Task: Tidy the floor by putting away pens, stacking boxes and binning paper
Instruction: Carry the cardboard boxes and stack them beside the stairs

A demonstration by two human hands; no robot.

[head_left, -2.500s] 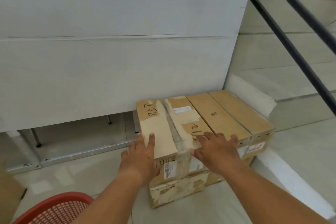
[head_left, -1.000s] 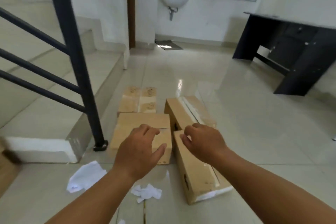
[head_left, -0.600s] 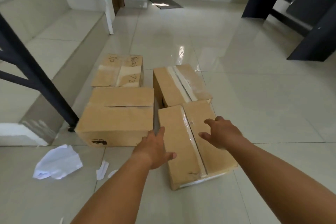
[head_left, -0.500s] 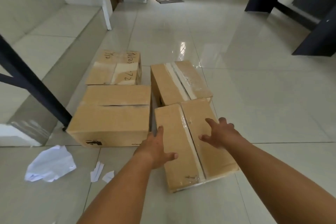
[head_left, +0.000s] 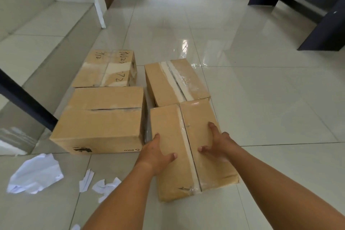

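Two bare forearms come in from below the nearest box, uncovered from the bottom edge of the view up to the wrists, with no sleeve on either. The left hand and the right hand are bare. Short, plain nails show on both thumbs, on the box's top.

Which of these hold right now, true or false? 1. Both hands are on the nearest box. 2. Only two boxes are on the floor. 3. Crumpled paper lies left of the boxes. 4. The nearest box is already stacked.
1. True: the left hand and right hand grip the nearest box.
2. False: four boxes sit there.
3. True: crumpled paper lies on the tiles.
4. False: it rests on the floor.
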